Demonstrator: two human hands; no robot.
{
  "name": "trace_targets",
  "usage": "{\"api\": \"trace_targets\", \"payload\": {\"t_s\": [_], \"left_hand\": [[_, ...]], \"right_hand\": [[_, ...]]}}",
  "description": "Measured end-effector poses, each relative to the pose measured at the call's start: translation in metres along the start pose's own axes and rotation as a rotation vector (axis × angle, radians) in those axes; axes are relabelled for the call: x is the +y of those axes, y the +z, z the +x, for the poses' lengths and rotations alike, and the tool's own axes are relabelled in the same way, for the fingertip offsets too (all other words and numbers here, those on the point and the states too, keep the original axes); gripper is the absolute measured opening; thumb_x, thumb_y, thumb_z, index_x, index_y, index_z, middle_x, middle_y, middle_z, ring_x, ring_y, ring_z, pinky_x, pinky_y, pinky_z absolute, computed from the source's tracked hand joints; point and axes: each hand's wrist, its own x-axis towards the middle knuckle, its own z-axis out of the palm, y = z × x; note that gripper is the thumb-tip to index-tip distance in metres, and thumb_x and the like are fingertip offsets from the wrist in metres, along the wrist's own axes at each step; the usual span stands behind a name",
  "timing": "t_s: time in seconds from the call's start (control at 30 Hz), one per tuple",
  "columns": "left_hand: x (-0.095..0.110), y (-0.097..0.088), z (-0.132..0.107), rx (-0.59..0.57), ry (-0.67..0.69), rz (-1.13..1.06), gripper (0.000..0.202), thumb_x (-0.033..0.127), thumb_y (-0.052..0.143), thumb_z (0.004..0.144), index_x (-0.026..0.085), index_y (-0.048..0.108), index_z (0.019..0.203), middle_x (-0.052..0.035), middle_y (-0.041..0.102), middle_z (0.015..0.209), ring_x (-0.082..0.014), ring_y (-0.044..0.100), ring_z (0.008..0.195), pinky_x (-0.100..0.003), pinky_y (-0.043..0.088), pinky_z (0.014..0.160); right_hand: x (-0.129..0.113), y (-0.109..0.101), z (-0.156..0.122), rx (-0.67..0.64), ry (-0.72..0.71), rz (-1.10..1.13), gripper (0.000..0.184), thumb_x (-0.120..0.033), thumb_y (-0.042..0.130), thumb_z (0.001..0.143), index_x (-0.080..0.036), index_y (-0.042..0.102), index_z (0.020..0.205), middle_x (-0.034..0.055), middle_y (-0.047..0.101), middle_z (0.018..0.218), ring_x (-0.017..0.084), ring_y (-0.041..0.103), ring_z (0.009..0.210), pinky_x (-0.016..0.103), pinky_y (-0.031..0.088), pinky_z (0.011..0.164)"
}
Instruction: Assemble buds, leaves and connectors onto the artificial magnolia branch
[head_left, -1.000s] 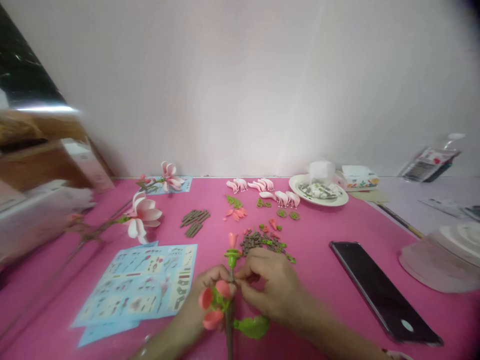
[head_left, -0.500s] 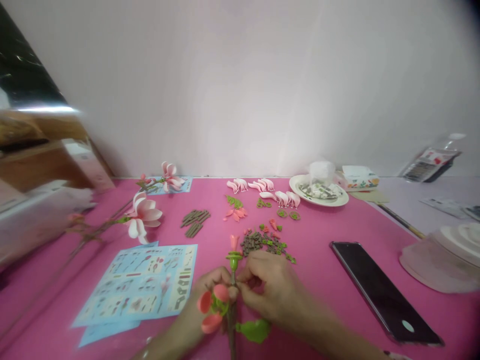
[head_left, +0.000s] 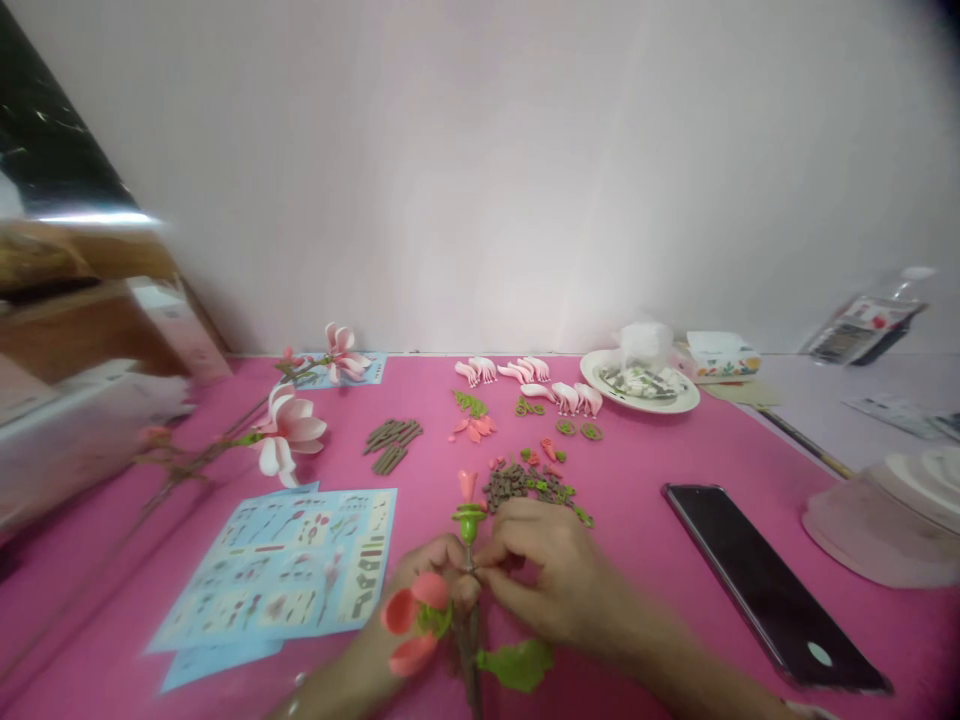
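Both my hands meet low in the middle of the pink table (head_left: 645, 470) around a toy flower stem (head_left: 469, 540). My left hand (head_left: 409, 590) is closed on the stem beside its coral petals (head_left: 409, 620). My right hand (head_left: 544, 575) pinches the stem just below a green collar with a coral bud (head_left: 467, 485) on top. A green leaf (head_left: 517, 663) sticks out under my right hand. Just beyond the fingers lies a heap of small brown and green pieces (head_left: 525, 485).
A blue instruction sheet (head_left: 285, 565) lies at the left, a black phone (head_left: 772, 580) at the right. Finished pink flowers (head_left: 289, 430), brown sticks (head_left: 391, 440), pink petals (head_left: 525, 372) and a white plate (head_left: 637, 385) sit farther back. Boxes stand at the far left.
The stem has tipped slightly, its coral petals and leaf shifting lower and left. Both hands stay closed on it.
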Motion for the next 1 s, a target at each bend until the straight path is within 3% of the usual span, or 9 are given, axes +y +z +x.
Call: {"api": "trace_targets", "payload": {"t_s": [0.23,0.7,1.0], "left_hand": [[0.0045,0.0029,-0.0037,0.045,0.039,-0.005,0.031,0.045,0.07,0.072,0.019,0.053,0.072,0.0058,0.05,0.05,-0.007,0.037,0.041,-0.021,0.023,0.041],[0.0018,0.0,-0.0026,0.027,0.053,0.007,0.031,0.045,0.071,0.071,0.02,0.052,0.069,0.0074,0.045,0.047,-0.0067,0.035,0.039,-0.021,0.021,0.039],[0.0025,0.0039,0.003,0.087,0.057,0.011,0.038,0.048,0.077,0.06,0.019,0.051,0.062,0.0075,0.043,0.044,-0.0059,0.033,0.036,-0.021,0.021,0.038]], "right_hand": [[0.003,-0.0022,0.0018,0.015,0.028,0.11,0.01,-0.006,0.063,0.074,-0.015,0.065,0.077,0.0015,0.062,0.072,0.013,0.055,0.069,0.024,0.042,0.065],[0.0049,-0.0002,0.0003,0.061,-0.074,-0.005,0.011,-0.009,0.057,0.076,-0.018,0.06,0.07,0.0016,0.061,0.068,0.016,0.053,0.068,0.029,0.04,0.066],[0.0021,0.0029,-0.0005,0.039,0.103,0.135,0.016,-0.002,0.058,0.069,-0.017,0.059,0.064,-0.0017,0.061,0.065,0.011,0.055,0.063,0.022,0.042,0.06]]}}
